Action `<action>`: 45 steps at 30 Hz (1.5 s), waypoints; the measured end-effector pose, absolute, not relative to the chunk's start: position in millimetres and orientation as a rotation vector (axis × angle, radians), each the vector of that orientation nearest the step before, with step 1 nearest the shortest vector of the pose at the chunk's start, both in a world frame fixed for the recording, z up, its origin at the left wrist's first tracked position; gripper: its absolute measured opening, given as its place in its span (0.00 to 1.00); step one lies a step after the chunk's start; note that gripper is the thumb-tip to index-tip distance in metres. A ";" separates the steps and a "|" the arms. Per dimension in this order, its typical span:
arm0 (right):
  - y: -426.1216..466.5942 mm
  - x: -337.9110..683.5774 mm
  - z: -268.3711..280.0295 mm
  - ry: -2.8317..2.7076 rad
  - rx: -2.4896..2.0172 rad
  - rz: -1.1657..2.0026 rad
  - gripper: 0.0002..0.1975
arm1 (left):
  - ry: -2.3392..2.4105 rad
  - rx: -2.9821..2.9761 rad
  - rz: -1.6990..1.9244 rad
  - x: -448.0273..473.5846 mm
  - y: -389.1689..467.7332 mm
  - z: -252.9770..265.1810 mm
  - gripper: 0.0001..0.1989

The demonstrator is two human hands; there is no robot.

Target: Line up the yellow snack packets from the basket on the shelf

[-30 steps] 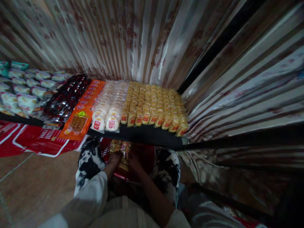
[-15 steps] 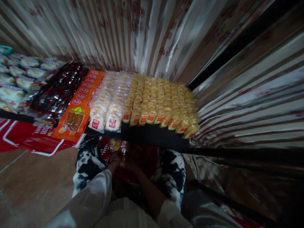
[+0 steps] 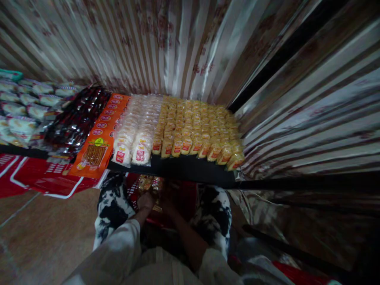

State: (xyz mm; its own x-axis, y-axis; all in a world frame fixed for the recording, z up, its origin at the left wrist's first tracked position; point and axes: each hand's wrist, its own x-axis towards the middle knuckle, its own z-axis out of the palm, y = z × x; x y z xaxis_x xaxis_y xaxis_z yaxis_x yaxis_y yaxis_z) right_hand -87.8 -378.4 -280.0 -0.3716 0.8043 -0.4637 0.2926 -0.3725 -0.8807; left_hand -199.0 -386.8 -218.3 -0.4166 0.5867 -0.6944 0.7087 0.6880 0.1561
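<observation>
Both of my hands are low between my knees, in a red basket (image 3: 190,200) under the shelf edge. My left hand (image 3: 145,202) is curled at shiny gold-wrapped snack packets (image 3: 151,184); what its fingers hold, if anything, is hidden. Deep shadow covers my right hand (image 3: 166,205), close to the right of the left one, and its fingers do not show. Above, on a black shelf (image 3: 184,168), stand rows of yellow-wrapped snacks (image 3: 192,126). Beside these lie clear-wrapped white round snacks (image 3: 130,134).
Further left come an orange snack bag (image 3: 96,144), dark shiny packets (image 3: 78,118) and white packets (image 3: 23,107). Red baskets with white handles (image 3: 50,180) hang below the shelf there. A striped curtain (image 3: 166,47) backs the shelf, and a black post (image 3: 267,67) slants at the right.
The view has shifted slightly. My left hand shows more clearly beside the gold packets; both hands stay low in the basket. The shelf goods look unchanged.
</observation>
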 end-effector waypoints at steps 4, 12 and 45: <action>-377.5 -82.8 -275.8 -1.443 -1.478 1.808 0.18 | 2.140 1.144 -0.179 -197.5 -387.2 -195.7 0.17; -382.3 -77.1 -252.6 -1.357 -1.417 1.834 0.13 | 2.061 1.470 -0.089 -190.0 -398.7 -173.9 0.19; -354.5 -21.2 -112.5 -0.843 -1.212 1.686 0.25 | 1.635 1.093 1.175 -143.6 -358.2 -72.1 0.13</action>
State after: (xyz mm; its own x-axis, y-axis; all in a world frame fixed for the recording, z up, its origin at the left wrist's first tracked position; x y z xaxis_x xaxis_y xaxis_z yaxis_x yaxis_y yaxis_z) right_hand -21.2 -354.5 -112.5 -0.1474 0.9194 -0.3646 -0.2599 -0.3917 -0.8826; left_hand -143.6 -358.2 -72.1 -0.2816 0.9506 -0.1308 0.1791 0.1859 0.9661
